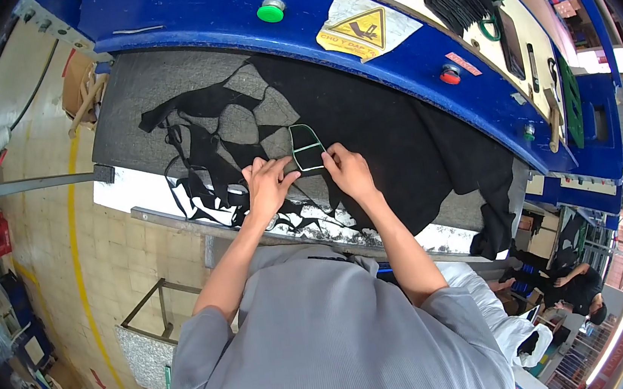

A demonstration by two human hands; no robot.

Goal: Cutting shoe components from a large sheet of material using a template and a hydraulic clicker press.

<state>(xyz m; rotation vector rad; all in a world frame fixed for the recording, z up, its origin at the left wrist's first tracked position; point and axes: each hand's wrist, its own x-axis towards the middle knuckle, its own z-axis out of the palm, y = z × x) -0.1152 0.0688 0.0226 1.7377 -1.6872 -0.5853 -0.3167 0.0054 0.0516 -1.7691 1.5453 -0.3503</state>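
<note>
Left hand (271,183), fingers half-curled, meets the lower-left side of a green, curved, thin-rimmed frame with a crossbar (307,148), lying at the black fabric sheet's (388,126) edge; right hand (348,169), likewise half-curled, touches its right side. Whether either grips, I cannot tell. Positioning seems in hand, calling for steady alignment. Beyond, a yellow triangular warning label (366,29) carries legible lettering.

Pale tiled floor (127,244) with yellow line (72,220), bright tube light (609,344) at lower right

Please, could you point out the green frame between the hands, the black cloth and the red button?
Green frame (307,148): head view, on its middle crossbar.
Black cloth (394,131): head view, on the wide sheet's middle.
Red button (450,75): head view, on its cap.
</note>
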